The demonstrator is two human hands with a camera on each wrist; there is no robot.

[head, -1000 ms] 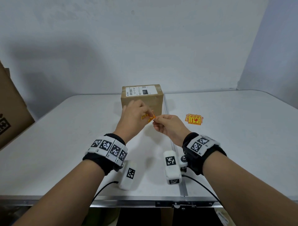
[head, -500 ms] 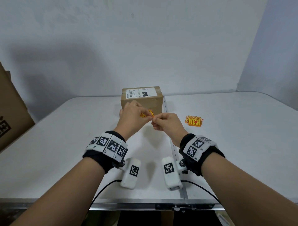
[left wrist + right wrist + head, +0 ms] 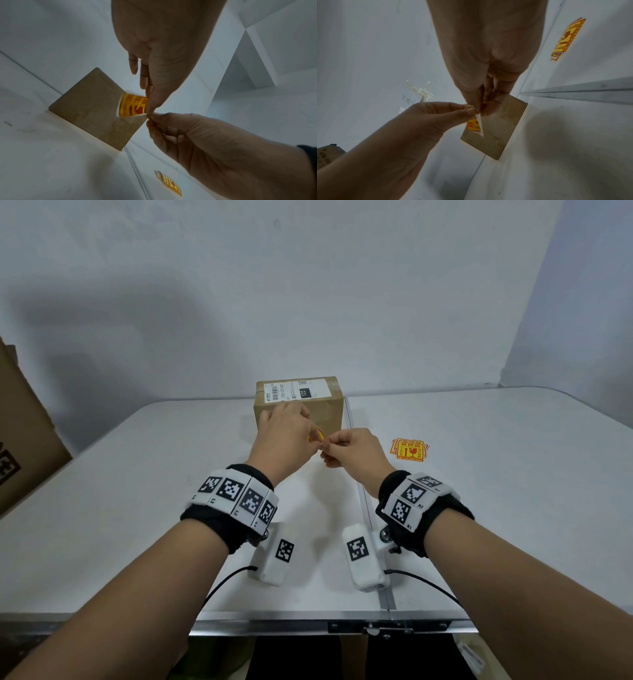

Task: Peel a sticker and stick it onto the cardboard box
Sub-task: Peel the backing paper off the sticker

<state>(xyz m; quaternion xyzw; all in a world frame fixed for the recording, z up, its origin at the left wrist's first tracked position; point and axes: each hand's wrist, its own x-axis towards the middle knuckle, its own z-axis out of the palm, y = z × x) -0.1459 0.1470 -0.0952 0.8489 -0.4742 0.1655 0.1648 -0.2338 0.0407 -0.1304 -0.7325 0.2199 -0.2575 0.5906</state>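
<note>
Presently, step in hand: peeling, with the sticker (image 3: 133, 106) held in the air just in front of the cardboard box (image 3: 298, 402) and its corner being worked loose.
Left hand (image 3: 284, 433): thumb and fingers pinch the orange sticker at its near edge; the remaining fingers hang straight below the pinch.
Right hand (image 3: 352, 451): fingertips pressed together on a small corner, right where the left hand's pinch ends; the other fingers are curled into the palm.
Sticker: bowed slightly, its printed face showing in the left wrist view; a pale sliver beside the orange in the right wrist view is probably the backing lifting away, though the blur leaves that unsure.
Cardboard box: stands on the surface (image 3: 137, 508) behind both hands, white shipping label (image 3: 294, 393) on its top, front face bare brown.
Spare stickers (image 3: 409, 450): a small stack lying flat on the surface, to the right of the box and apart from it.
Progress: early; nothing orange is stuck to the box yet.
Next move calls for: drawing the two pinches apart steadily so the layers separate without tearing, keeping the adhesive side off the fingers, then carrying the freed sticker forward to a bare face of the box and pressing it flat.
</note>
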